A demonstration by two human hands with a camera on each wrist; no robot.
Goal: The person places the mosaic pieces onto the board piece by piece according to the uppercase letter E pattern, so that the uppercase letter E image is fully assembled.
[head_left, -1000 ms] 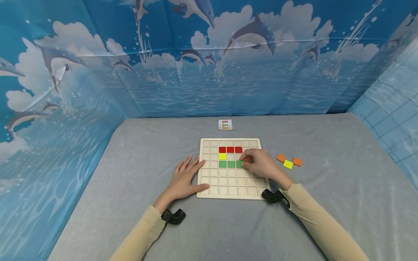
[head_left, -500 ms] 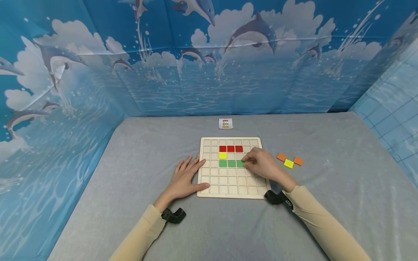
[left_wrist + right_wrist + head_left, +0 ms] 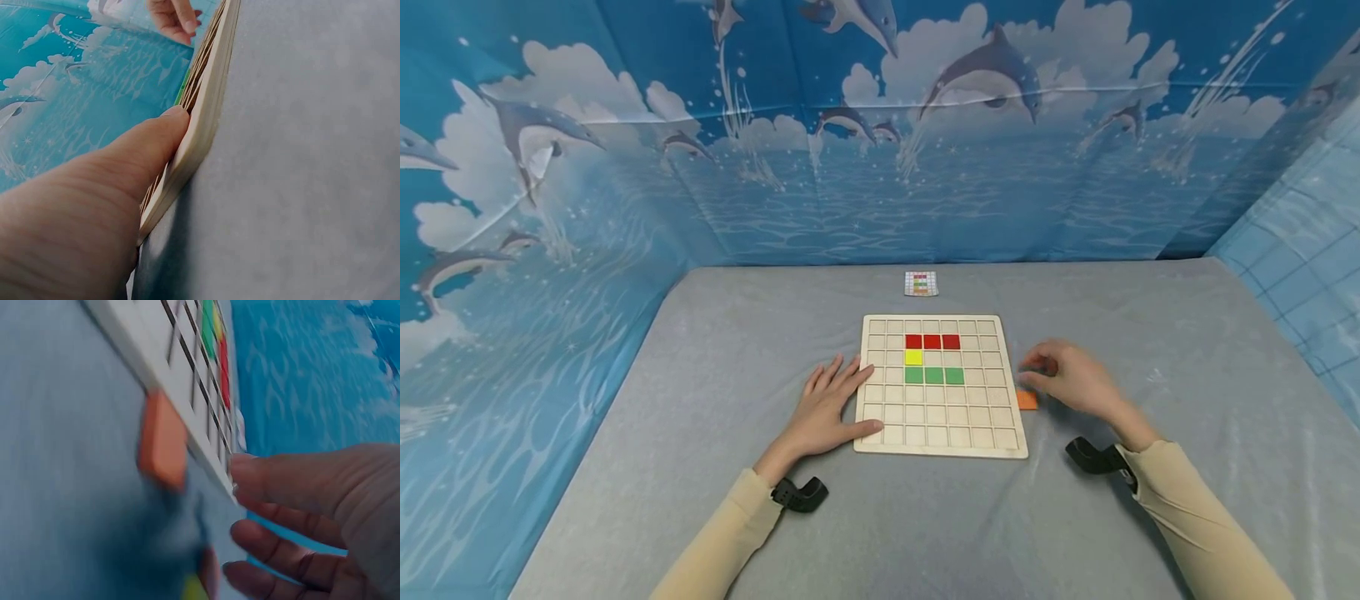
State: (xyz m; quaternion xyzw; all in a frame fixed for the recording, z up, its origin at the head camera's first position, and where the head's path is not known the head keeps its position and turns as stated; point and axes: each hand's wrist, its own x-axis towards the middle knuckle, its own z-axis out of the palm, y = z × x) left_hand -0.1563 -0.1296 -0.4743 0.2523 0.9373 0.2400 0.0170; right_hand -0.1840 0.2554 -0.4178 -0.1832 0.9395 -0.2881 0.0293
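In the head view my left hand [image 3: 822, 412] lies spread at the left edge of a square wooden grid board [image 3: 940, 442], its thumb resting on the rim. Three red tiles [image 3: 932, 342], one yellow tile [image 3: 913, 357] and three green tiles [image 3: 934, 376] sit in the board's cells. My right hand [image 3: 1075, 382] hovers right of the board, fingers loosely bent with nothing between them. Just below its fingertips an orange tile [image 3: 1027, 401] lies against the board's right edge. In the right wrist view a bit of a yellow tile [image 3: 194, 589] shows under the hand.
A small pattern card [image 3: 921, 283] with coloured squares lies behind the board. Grey cloth [image 3: 760, 333] covers the table. A blue dolphin-print curtain [image 3: 850, 208] stands along the back and left. Each wrist wears a black camera mount [image 3: 800, 495].
My right hand has left the rightmost green tile and moved right, over the loose tiles, which it now covers. The orange tile beside the board has come into sight. The left hand stays put.
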